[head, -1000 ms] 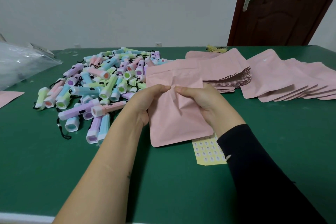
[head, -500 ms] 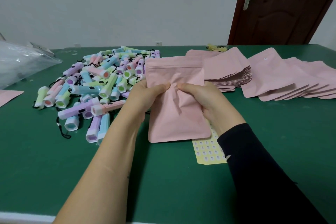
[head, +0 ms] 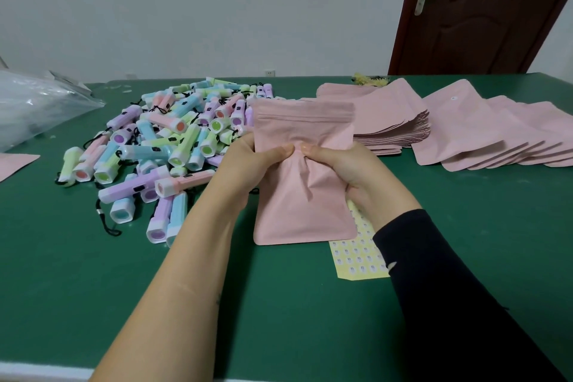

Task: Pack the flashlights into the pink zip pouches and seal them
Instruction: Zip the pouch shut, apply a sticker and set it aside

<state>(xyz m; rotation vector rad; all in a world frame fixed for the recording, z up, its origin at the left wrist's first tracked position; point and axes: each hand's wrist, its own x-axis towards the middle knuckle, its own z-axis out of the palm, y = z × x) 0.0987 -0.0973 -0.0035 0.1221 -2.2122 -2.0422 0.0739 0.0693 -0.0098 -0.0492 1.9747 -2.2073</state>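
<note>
**Desk:** Green surface [head: 93, 304] under a grey wall, with a dark wooden door [head: 483, 24] at far right. What lies on it?

**Photographer:** A heap of pastel flashlights [head: 173, 145] at far left of centre, with black cords tangled among them. A clear plastic bag [head: 37, 108] sits further left. A stack of flat pink pouches [head: 397, 121] is at far centre, just beside fanned-out pouches [head: 496, 139] on the right.

**Desk:** And the pouch in play?

**Photographer:** The held pouch [head: 304, 208] is at centre, between the heap and the stack, with its zip strip uppermost. Its lower edge overlaps a yellow sticker sheet [head: 356, 260] lying near. Whether the zip is sealed cannot be told.

**Desk:** The hands?

**Photographer:** The left grip [head: 248, 170], on a bare forearm, and the right grip [head: 350, 170], in a dark sleeve [head: 449, 288], both clasp the pouch's middle. The thumbs nearly meet on its front, the fingers are curled behind, and the material is creased between them.
</note>
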